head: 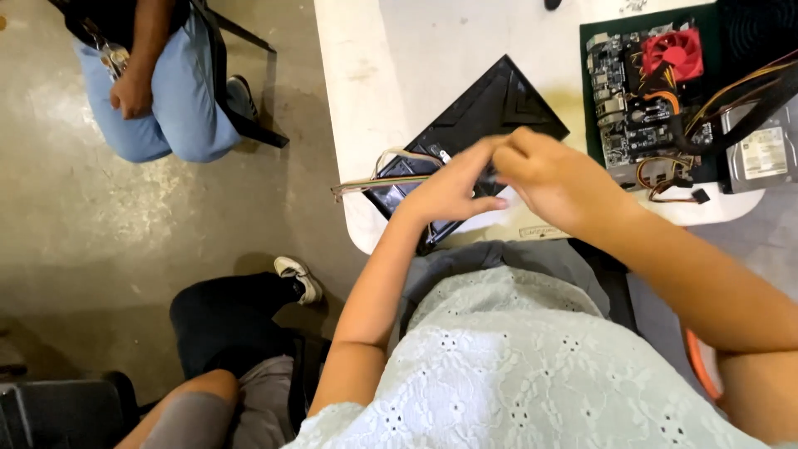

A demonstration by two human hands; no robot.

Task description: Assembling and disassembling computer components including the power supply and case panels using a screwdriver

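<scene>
Both hands' fingers point(475, 166) pinch something tiny, unidentifiable, just above the black panel point(490, 104).

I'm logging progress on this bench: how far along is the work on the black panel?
Done: the black panel lies flat on the white table, cable bundle trailing out. In hand: left hand and right hand pinch something small over it. Left: the motherboard and hard drive lie apart, untouched.

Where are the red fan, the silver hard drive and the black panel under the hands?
red fan point(675, 53), head view, on its hub.
silver hard drive point(763, 154), head view, on its label.
black panel point(490, 104), head view, on its upper face.
</scene>
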